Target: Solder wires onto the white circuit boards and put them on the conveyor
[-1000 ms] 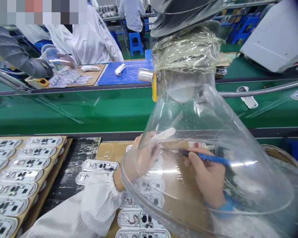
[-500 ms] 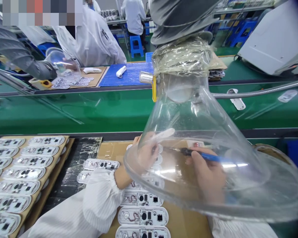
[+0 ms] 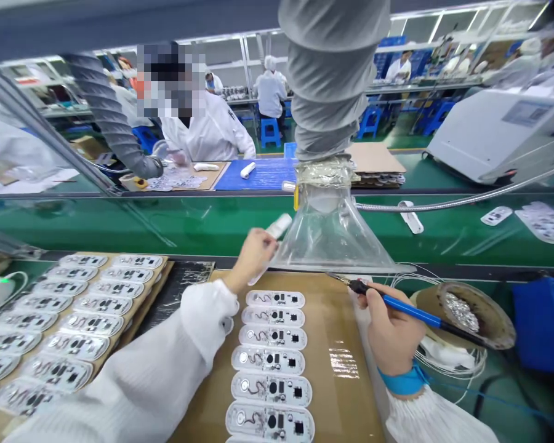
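My left hand (image 3: 253, 253) is raised over the far edge of the cardboard mat (image 3: 346, 369) and holds a white oblong part (image 3: 277, 229) that points toward the green conveyor. My right hand (image 3: 390, 332) grips a blue-handled soldering iron (image 3: 404, 309), its tip hovering just below the rim of the clear funnel hood (image 3: 332, 237). A column of several white oval circuit boards (image 3: 271, 363) lies on the mat between my two hands.
A grey extraction hose (image 3: 330, 80) drops into the hood. A tray of more boards (image 3: 69, 320) sits at left. A round solder stand (image 3: 471, 311) with wires is at right. Beyond the green conveyor (image 3: 203, 221), a person in white works at another hood.
The view has pulled back and up, so the hood no longer covers my hands. My left hand has lifted with the white part; my right hand keeps the iron.
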`<state>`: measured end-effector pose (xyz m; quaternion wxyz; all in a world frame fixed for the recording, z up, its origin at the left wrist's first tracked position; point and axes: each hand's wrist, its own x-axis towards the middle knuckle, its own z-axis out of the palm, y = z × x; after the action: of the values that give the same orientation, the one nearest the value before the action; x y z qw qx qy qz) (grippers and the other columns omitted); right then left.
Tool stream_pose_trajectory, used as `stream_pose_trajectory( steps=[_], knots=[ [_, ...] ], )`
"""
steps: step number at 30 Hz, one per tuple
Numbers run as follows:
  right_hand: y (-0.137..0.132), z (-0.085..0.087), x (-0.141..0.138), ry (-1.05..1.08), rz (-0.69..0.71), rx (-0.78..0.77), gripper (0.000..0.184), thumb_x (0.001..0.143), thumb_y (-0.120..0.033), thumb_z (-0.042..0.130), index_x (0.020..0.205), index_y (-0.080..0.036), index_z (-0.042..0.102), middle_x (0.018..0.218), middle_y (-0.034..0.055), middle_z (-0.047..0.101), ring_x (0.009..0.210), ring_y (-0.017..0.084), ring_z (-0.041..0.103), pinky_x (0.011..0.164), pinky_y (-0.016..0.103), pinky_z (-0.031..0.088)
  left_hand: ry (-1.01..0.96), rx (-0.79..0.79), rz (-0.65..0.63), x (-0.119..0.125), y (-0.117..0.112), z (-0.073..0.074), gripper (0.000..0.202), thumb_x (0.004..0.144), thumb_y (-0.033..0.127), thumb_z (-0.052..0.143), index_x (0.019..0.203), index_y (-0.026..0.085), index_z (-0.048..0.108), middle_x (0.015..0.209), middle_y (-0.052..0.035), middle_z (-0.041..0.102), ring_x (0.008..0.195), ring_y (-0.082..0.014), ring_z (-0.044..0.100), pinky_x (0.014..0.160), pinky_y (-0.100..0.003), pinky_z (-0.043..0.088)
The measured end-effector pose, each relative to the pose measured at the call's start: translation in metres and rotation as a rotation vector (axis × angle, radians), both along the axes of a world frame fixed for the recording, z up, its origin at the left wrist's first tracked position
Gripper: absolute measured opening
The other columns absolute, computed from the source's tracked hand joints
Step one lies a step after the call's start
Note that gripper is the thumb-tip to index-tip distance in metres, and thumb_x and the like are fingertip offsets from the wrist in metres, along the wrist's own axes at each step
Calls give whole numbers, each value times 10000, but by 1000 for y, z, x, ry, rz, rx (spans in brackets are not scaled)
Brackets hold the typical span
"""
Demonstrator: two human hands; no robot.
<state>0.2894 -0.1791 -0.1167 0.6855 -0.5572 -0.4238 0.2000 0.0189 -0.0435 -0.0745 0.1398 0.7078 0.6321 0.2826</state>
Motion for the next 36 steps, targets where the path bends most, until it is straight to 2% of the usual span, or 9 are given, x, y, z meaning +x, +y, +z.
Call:
stream_pose_trajectory(
  steps=[4, 6, 9, 12, 16, 20, 23, 27, 36],
  knots=[
    [0, 0, 2, -7, 1, 7, 215, 904, -382, 786, 955, -176, 820, 739, 58, 759, 629, 230, 721, 648, 393, 595, 6, 86, 195, -56, 19, 44, 253, 1002, 250, 549, 1137, 120, 719, 1333, -204, 626, 1400, -367, 544, 1224, -585, 432],
    [-1, 2, 2, -9, -12, 9, 196, 884, -366, 797, 926, -176, 821, 726, 56, 753, 640, 236, 720, 667, 402, 590, 37, 45, 140, -80, -1, 57, 295, 1000, 244, 516, 1188, 132, 714, 1367, -184, 636, 1396, -342, 561, 1222, -552, 445],
    [-2, 4, 1, 12, -20, 8, 186, 861, -356, 808, 898, -174, 815, 721, 61, 754, 623, 241, 719, 645, 400, 582, 101, -148, -102, -103, -55, 63, 217, 952, 249, 604, 1094, 204, 762, 1238, -86, 738, 1192, -265, 703, 1103, -434, 555],
    [-2, 5, -1, 25, -6, 7, 199, 847, -361, 820, 895, -168, 813, 716, 67, 755, 605, 249, 720, 617, 400, 578, 173, -338, -308, -114, -106, 58, 173, 903, 256, 716, 1051, 250, 805, 1236, -49, 772, 1154, -255, 741, 1076, -408, 572],
    [-2, 6, -4, 35, 1, 25, 223, 839, -379, 831, 899, -165, 806, 709, 64, 750, 587, 245, 710, 608, 405, 577, 239, -399, -335, -125, -139, 46, 315, 923, 218, 709, 1231, 237, 777, 1437, -111, 702, 1365, -336, 653, 1214, -530, 474],
    [-1, 5, -4, 26, -5, 19, 233, 845, -391, 838, 887, -164, 807, 703, 62, 744, 591, 246, 708, 602, 402, 574, 327, -426, -340, -141, -150, 29, 627, 872, 225, 799, 1476, 311, 657, 1641, -107, 558, 1529, -395, 514, 1284, -619, 390],
    [-1, 4, -2, 33, -11, 9, 239, 847, -397, 844, 890, -163, 814, 708, 64, 748, 597, 244, 710, 606, 400, 579, 367, -362, -373, -155, -158, 16, 789, 846, 164, 803, 1572, 365, 564, 1655, -97, 542, 1534, -383, 511, 1279, -618, 405],
    [-1, 2, -2, 50, -5, 8, 263, 861, -421, 850, 914, -165, 822, 736, 72, 760, 610, 242, 712, 614, 403, 586, 362, -261, -360, -161, -161, 6, 722, 872, 103, 731, 1546, 317, 586, 1555, -120, 616, 1448, -348, 588, 1241, -578, 465],
    [-1, -2, 2, 27, -13, -28, 309, 883, -478, 848, 943, -177, 823, 745, 66, 755, 647, 251, 707, 660, 424, 577, 333, -217, -257, -157, -151, 1, 621, 889, 201, 756, 1492, 306, 652, 1520, -115, 652, 1407, -354, 634, 1223, -549, 508]
  ],
)
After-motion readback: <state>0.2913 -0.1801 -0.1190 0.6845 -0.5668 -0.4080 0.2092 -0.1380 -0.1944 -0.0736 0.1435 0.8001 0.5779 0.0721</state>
